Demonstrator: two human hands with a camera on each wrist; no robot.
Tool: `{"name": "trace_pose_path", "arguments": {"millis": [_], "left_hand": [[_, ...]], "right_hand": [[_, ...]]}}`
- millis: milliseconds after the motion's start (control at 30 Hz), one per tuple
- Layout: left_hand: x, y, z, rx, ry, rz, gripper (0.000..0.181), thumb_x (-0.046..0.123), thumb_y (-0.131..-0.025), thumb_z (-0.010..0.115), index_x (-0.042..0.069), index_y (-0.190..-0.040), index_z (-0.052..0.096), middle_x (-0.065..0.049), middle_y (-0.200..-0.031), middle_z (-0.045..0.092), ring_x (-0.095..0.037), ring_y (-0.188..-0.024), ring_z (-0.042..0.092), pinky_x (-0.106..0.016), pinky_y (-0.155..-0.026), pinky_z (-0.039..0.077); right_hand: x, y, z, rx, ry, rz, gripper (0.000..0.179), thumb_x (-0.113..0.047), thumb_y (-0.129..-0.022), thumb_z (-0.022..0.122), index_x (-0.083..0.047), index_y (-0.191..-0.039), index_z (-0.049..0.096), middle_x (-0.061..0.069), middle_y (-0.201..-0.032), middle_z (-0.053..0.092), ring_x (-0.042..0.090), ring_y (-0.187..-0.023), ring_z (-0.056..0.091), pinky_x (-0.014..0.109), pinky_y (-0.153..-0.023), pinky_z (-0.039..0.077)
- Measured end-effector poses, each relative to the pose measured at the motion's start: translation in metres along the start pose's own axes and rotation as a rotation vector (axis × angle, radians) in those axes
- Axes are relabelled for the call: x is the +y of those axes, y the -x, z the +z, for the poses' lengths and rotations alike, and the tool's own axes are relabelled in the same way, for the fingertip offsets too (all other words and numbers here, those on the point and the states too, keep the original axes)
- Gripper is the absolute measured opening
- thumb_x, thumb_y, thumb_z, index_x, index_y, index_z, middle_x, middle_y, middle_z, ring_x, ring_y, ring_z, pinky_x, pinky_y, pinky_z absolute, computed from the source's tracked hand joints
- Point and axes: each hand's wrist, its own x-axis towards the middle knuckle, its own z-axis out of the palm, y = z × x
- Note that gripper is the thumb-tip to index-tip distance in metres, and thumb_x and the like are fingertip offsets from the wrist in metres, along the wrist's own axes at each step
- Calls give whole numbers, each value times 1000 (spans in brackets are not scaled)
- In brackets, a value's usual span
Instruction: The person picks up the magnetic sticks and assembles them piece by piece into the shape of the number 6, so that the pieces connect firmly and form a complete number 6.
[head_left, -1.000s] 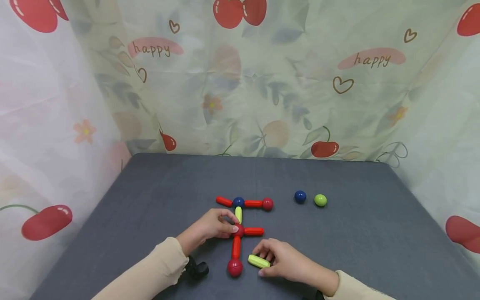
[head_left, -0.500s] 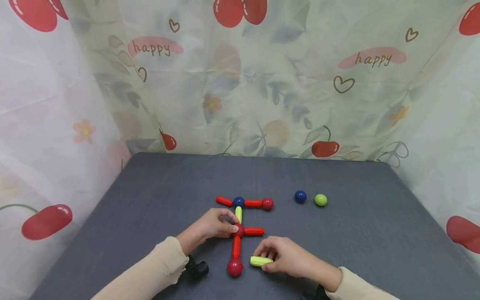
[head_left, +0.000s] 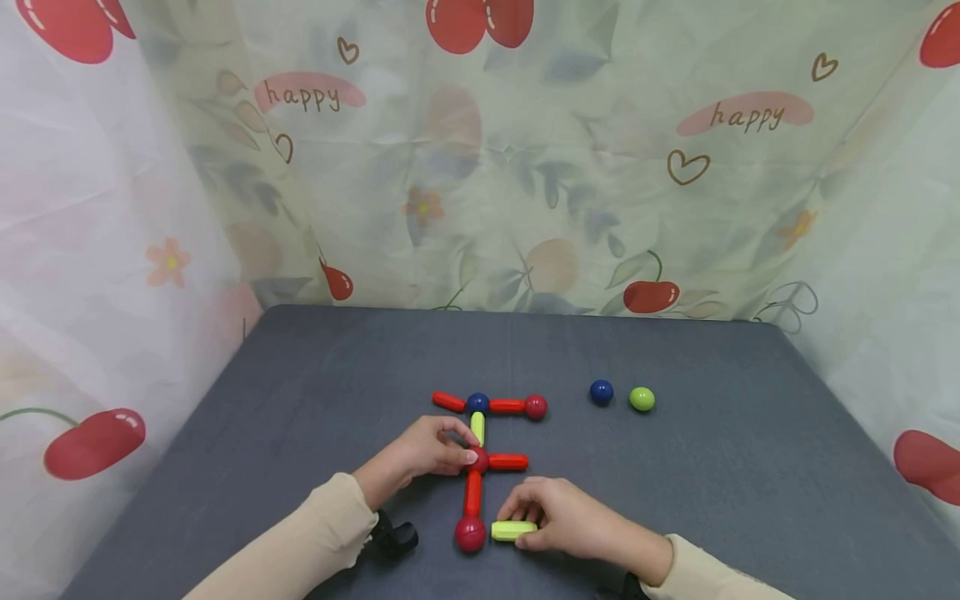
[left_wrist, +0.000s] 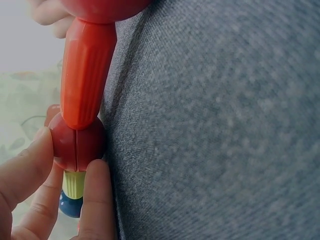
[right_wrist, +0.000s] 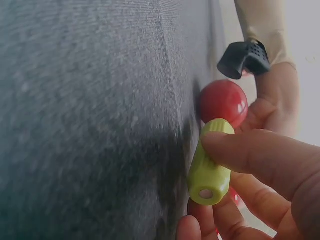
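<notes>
My left hand (head_left: 427,447) pinches the middle red ball (left_wrist: 75,142) of a flat figure made of magnetic sticks and balls. A red stick (head_left: 472,494) runs from that ball toward me to the near red ball (head_left: 470,534). Another red stick (head_left: 508,462) points right, and a yellow-green stick (head_left: 477,428) leads away to a blue ball (head_left: 477,404). In my right hand (head_left: 570,515) a loose yellow-green magnetic stick (right_wrist: 210,167) is held between thumb and fingers, with a metal dot on its end. Its left end is very close to the near red ball; contact cannot be told.
At the figure's far end, red sticks (head_left: 507,406) extend both ways from the blue ball, the right one ending in a red ball (head_left: 536,407). A loose blue ball (head_left: 601,392) and a green ball (head_left: 642,399) lie at the back right. Printed curtains surround the grey table (head_left: 360,358).
The yellow-green stick in my right hand has turned level and moved left and slightly nearer to me, closer to the near red ball. My left hand has stayed in place.
</notes>
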Motion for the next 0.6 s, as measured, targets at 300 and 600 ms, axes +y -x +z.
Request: {"name": "trace_pose_path", "arguments": {"millis": [300, 600], "left_hand": [[-1, -1, 0, -1, -4, 1, 21, 7, -82, 76, 4, -101, 69, -4, -80, 69, -12, -68, 64, -32, -70, 59], [-2, -3, 0, 2, -7, 3, 20, 7, -82, 76, 5, -101, 68, -4, -80, 69, -13, -67, 64, -33, -70, 59]], "right_hand": [[-6, -2, 5, 0, -3, -20, 22, -5, -80, 76, -19, -96, 71, -8, -85, 63, 6, -72, 57, 19, -64, 48], [-4, -4, 7, -14, -24, 3, 21, -5, -80, 76, -18, -96, 70, -8, -84, 64, 6, -73, 58, 19, -65, 49]]}}
